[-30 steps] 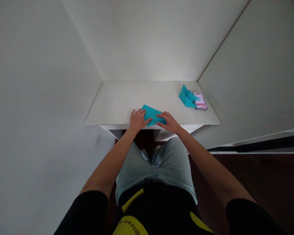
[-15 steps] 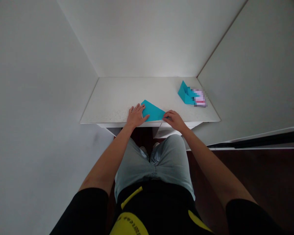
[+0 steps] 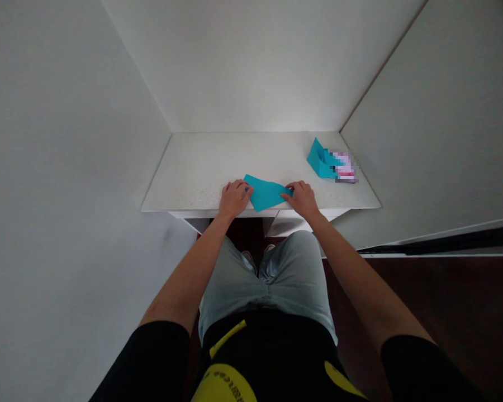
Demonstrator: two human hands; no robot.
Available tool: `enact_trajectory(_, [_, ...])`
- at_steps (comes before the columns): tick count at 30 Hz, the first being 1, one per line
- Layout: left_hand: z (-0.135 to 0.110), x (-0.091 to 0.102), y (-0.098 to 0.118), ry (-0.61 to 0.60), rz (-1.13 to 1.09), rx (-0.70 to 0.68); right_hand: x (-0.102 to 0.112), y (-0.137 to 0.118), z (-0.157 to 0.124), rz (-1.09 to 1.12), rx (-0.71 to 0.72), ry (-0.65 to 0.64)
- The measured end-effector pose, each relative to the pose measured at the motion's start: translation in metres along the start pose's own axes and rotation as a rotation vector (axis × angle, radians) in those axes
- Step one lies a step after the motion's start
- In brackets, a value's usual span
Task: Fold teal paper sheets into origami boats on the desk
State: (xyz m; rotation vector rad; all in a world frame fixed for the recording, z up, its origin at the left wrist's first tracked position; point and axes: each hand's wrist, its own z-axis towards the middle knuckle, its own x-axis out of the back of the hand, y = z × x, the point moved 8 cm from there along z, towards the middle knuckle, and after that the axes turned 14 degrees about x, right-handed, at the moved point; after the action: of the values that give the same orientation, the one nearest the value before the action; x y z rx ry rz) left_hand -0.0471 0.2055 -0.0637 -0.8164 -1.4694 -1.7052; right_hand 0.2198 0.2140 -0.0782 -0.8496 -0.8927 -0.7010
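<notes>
A folded sheet of blue paper (image 3: 268, 194) lies near the front edge of the white tabletop, between my two hands. My left hand (image 3: 235, 199) grips its left end, thumb on top and the other fingers along the far side. At the right end, my right hand (image 3: 302, 197) pinches the paper's narrow tip between thumb and fingers. The lower corner of the paper reaches close to the table's front edge, and its upper edge bends slightly. Both ends are partly hidden under my fingers.
At the back right of the white table (image 3: 193, 167) stands a folded blue paper piece (image 3: 321, 162), with a blurred pinkish item (image 3: 346, 167) against it. Walls enclose the table at the left, back and right. A drawer (image 3: 289, 224) sits below the top.
The blue paper has turned a little, its lower corner now pointing towards me. My left hand has gone from lying spread on it to gripping its end; my right hand still pinches the tip.
</notes>
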Motion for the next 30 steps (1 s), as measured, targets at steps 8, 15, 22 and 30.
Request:
enact_trajectory(8, [0.010, -0.001, -0.014, -0.037, 0.014, 0.070, 0.005, 0.026, 0.020, 0.186, 0.219, -0.262])
enact_trajectory(15, [0.016, -0.008, -0.020, -0.166, 0.016, 0.056, 0.000, 0.027, 0.034, 0.266, 0.190, -0.363])
enact_trajectory(22, [0.009, 0.002, -0.011, -0.122, -0.066, 0.009, 0.020, -0.006, 0.026, 0.191, 0.309, -0.290])
enact_trajectory(30, [0.002, 0.005, -0.004, -0.133, -0.093, -0.068, 0.033, -0.049, -0.001, -0.048, 0.422, -0.256])
